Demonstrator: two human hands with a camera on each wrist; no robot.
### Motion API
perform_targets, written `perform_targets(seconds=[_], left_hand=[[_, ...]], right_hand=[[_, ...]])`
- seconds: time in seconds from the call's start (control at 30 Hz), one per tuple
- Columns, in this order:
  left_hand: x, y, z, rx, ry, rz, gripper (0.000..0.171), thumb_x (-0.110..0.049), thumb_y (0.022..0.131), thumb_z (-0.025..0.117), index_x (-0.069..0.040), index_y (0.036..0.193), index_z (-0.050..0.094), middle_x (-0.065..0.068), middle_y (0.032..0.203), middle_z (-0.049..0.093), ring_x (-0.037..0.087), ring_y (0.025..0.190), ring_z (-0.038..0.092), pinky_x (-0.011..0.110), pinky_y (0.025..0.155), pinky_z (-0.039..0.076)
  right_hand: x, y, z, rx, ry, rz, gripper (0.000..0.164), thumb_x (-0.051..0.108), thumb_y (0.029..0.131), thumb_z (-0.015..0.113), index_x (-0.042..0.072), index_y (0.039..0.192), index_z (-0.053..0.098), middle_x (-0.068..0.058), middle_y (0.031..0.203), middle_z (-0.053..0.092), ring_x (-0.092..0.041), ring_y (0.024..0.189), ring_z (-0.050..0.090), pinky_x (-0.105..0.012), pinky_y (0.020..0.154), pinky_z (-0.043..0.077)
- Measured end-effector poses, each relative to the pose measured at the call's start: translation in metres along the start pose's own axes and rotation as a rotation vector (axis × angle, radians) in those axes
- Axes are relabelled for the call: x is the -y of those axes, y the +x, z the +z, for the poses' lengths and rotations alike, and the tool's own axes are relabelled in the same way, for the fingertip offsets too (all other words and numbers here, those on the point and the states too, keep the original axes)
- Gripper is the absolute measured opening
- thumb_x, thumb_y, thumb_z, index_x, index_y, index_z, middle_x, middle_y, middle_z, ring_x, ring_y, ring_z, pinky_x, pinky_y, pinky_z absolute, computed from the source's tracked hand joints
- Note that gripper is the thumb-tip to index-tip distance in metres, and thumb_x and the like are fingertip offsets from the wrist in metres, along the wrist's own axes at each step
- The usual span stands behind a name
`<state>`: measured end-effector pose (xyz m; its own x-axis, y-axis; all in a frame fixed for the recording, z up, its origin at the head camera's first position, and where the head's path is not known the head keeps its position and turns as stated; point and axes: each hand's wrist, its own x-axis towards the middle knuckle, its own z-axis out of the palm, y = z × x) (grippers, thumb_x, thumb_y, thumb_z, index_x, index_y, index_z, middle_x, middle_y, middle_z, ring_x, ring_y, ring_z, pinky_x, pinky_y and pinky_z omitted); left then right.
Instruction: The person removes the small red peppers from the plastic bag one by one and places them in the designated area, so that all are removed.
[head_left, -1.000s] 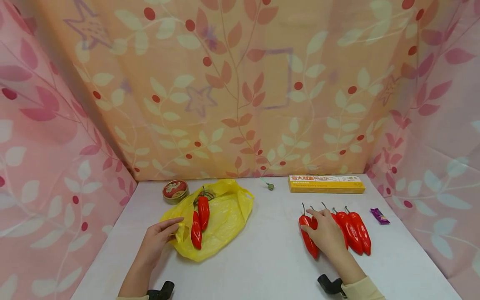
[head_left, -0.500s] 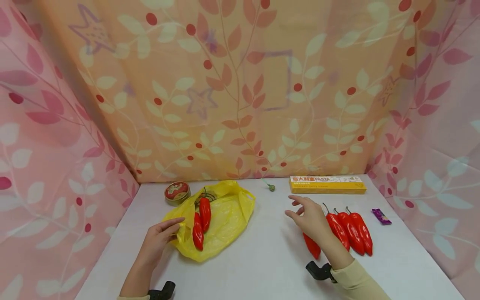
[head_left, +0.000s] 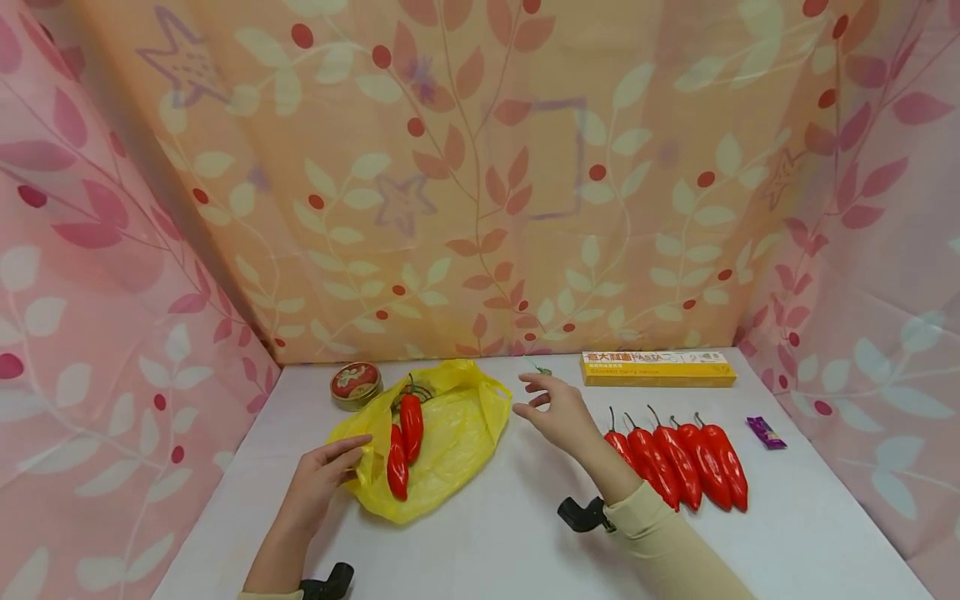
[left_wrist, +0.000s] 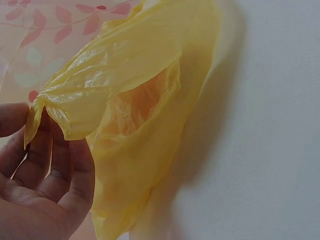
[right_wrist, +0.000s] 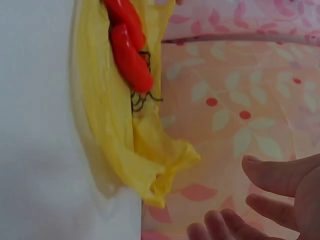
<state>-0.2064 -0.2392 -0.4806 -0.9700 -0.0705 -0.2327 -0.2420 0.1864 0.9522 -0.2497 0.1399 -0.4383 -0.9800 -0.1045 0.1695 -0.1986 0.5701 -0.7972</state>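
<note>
A yellow plastic bag (head_left: 450, 475) lies spread on the table. My left hand (head_left: 318, 483) pinches its left edge between thumb and fingers, and in the left wrist view the gathered edge (left_wrist: 37, 112) pokes out from the grip. On the bag rest two red chili peppers (head_left: 411, 427), side by side. My right hand (head_left: 558, 412) hovers just right of the bag with nothing in it. Its fingers (right_wrist: 272, 210) are spread and loosely bent in the right wrist view. Several more red chili peppers (head_left: 708, 467) form a row at right, stems pointing away, partly behind the right forearm.
Behind the bag's left side stands a round red-lidded tin (head_left: 356, 383). A yellow pasta box (head_left: 658, 369) lies along the back right, and a small purple packet (head_left: 766, 433) is beyond the pepper row. A small green item (head_left: 542, 370) sits behind the right hand. Patterned curtains (head_left: 480, 167) enclose the table.
My right hand has left the pepper row and travelled left toward the bag, empty, uncovering the peppers beneath it. My left hand has kept its grip on the bag's edge.
</note>
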Motion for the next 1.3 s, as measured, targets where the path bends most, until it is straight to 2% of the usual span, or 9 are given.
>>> perform_targets(seconds=[0.2, 0.43, 0.7, 0.87, 1.07, 1.3], left_hand=[[0.000, 0.000, 0.000, -0.006, 0.008, 0.005, 0.037, -0.023, 0.104, 0.056, -0.007, 0.137, 0.063, 0.009, 0.146, 0.054, 0.020, 0.118, 0.055, 0.024, 0.092, 0.053], [0.003, -0.001, -0.001, -0.017, 0.018, -0.003, 0.037, -0.023, 0.104, 0.056, -0.006, 0.136, 0.063, 0.010, 0.145, 0.055, 0.020, 0.118, 0.056, 0.026, 0.094, 0.054], [0.002, -0.001, -0.002, -0.007, 0.006, 0.013, 0.036, -0.023, 0.104, 0.057, -0.007, 0.135, 0.065, 0.010, 0.144, 0.055, 0.021, 0.116, 0.057, 0.027, 0.093, 0.054], [0.001, -0.002, -0.001, -0.014, 0.001, 0.002, 0.034, -0.021, 0.103, 0.057, -0.006, 0.133, 0.066, 0.011, 0.141, 0.058, 0.021, 0.114, 0.058, 0.027, 0.091, 0.055], [0.003, 0.000, 0.000, -0.019, -0.007, 0.017, 0.033, -0.019, 0.103, 0.057, -0.005, 0.131, 0.067, 0.011, 0.140, 0.058, 0.022, 0.113, 0.059, 0.027, 0.090, 0.055], [0.003, -0.001, 0.000, -0.023, -0.010, 0.009, 0.033, -0.020, 0.103, 0.058, -0.006, 0.131, 0.067, 0.012, 0.140, 0.058, 0.022, 0.112, 0.059, 0.030, 0.092, 0.055]], right_hand=[[0.011, 0.020, 0.027, 0.076, 0.085, -0.016, 0.049, 0.023, 0.087, 0.080, 0.017, 0.134, 0.065, -0.014, 0.123, 0.068, -0.024, 0.097, 0.069, -0.036, 0.079, 0.060], [0.018, 0.039, 0.062, 0.150, 0.128, -0.018, 0.047, 0.026, 0.089, 0.078, 0.016, 0.133, 0.066, -0.015, 0.129, 0.066, -0.030, 0.103, 0.067, -0.039, 0.081, 0.060], [0.028, 0.057, 0.102, 0.139, 0.212, -0.036, 0.046, 0.025, 0.088, 0.078, 0.017, 0.132, 0.067, -0.017, 0.128, 0.065, -0.032, 0.103, 0.068, -0.041, 0.086, 0.059], [0.030, 0.067, 0.125, 0.159, 0.203, -0.030, 0.051, 0.024, 0.088, 0.079, 0.013, 0.135, 0.064, -0.023, 0.131, 0.062, -0.037, 0.106, 0.066, -0.045, 0.087, 0.058], [0.036, 0.074, 0.147, 0.190, 0.182, -0.010, 0.055, 0.022, 0.087, 0.080, 0.009, 0.137, 0.062, -0.023, 0.135, 0.060, -0.041, 0.122, 0.058, -0.049, 0.092, 0.054], [0.040, 0.078, 0.165, 0.206, 0.159, 0.079, 0.057, 0.023, 0.087, 0.081, 0.011, 0.138, 0.061, -0.024, 0.135, 0.059, -0.037, 0.116, 0.060, -0.042, 0.088, 0.056]])
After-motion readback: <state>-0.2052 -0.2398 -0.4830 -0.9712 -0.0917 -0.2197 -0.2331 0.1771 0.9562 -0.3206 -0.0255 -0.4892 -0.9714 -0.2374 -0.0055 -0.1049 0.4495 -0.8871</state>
